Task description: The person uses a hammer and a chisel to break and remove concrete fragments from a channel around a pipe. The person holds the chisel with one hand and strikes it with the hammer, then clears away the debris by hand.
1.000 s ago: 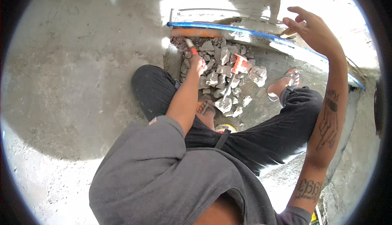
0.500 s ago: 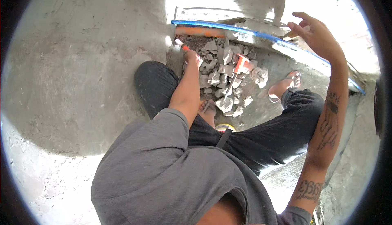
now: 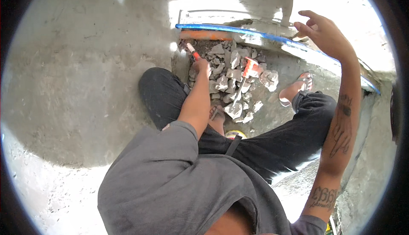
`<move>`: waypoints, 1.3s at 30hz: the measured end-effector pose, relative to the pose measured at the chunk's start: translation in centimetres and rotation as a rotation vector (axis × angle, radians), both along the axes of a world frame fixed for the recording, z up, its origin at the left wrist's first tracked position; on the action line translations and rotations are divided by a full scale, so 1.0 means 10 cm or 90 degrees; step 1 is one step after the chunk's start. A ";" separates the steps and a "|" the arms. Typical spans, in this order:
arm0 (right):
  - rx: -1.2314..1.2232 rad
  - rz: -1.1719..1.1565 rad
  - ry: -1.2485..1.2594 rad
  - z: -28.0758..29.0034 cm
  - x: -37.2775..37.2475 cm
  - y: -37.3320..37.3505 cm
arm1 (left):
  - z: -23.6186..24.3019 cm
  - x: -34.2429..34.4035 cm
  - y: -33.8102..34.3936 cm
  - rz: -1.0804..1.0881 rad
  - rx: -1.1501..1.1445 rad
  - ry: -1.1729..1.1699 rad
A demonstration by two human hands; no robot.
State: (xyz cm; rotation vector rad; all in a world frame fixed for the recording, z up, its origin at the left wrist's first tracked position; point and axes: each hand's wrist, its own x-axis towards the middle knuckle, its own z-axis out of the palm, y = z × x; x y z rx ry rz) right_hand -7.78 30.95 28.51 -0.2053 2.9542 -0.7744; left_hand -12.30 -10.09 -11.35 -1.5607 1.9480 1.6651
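My left hand (image 3: 202, 66) is closed round a tool with a red and pale handle (image 3: 193, 52). The tool points away toward the far left corner of the rubble, and its far end is blurred against the dirt. Grey broken concrete chunks (image 3: 221, 83) lie beside that hand. On top of them rests a chisel (image 3: 252, 67) with an orange hand guard, its metal shaft slanting toward me; neither hand touches it. My right hand (image 3: 321, 32) is raised at the far right, above the blue pipe, with thumb and index finger apart. Its other fingers are partly hidden, and I see nothing held.
A long blue pipe (image 3: 264, 34) runs along the far side, with an orange strip (image 3: 206, 35) below its left end. My sandalled feet flank the rubble. A round yellow-rimmed container (image 3: 235, 133) sits between my legs. Grey concrete wall (image 3: 85, 77) stretches at left.
My left hand and its tool have drawn slightly nearer to me, and the tool's angle has shifted a little. The view has moved slightly. My right hand stays raised; the chisel still lies on the rubble.
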 end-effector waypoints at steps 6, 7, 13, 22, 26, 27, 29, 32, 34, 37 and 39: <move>0.008 -0.044 -0.049 -0.07 0.01 0.01 | 0.21 0.19 0.57 -0.094 -0.006 -0.042; 0.011 -0.059 -0.076 -0.03 0.00 -0.05 | 0.20 0.14 0.49 -0.088 -0.010 -0.038; 0.021 -0.018 -0.048 0.19 -0.02 -0.23 | 0.12 -0.36 -0.27 0.012 -0.300 0.051; 0.052 -0.046 -0.077 -0.08 -0.01 -0.02 | 0.04 0.28 0.50 -0.147 -0.101 -0.049; 0.035 -0.037 -0.039 0.05 -0.04 -0.14 | 0.34 0.20 0.38 -0.249 -0.176 -0.086; 0.032 -0.039 -0.052 0.02 -0.02 -0.09 | 0.40 0.19 0.54 -0.283 -0.255 -0.109; 0.030 -0.047 -0.072 -0.04 0.01 -0.01 | 0.49 0.19 0.69 -0.324 -0.332 -0.136; 0.040 -0.033 -0.082 0.03 -0.01 -0.07 | 0.31 -0.16 0.34 -0.186 -0.395 -0.048; -0.007 -0.019 -0.065 0.19 -0.02 -0.19 | 0.20 -0.44 -0.26 -0.159 -0.273 -0.041; 0.031 -0.036 -0.051 0.01 0.01 -0.07 | -0.07 -0.16 0.08 -0.208 -0.225 -0.035; 0.037 -0.032 -0.051 -0.03 0.01 0.00 | -0.12 0.07 0.30 -0.237 -0.263 -0.015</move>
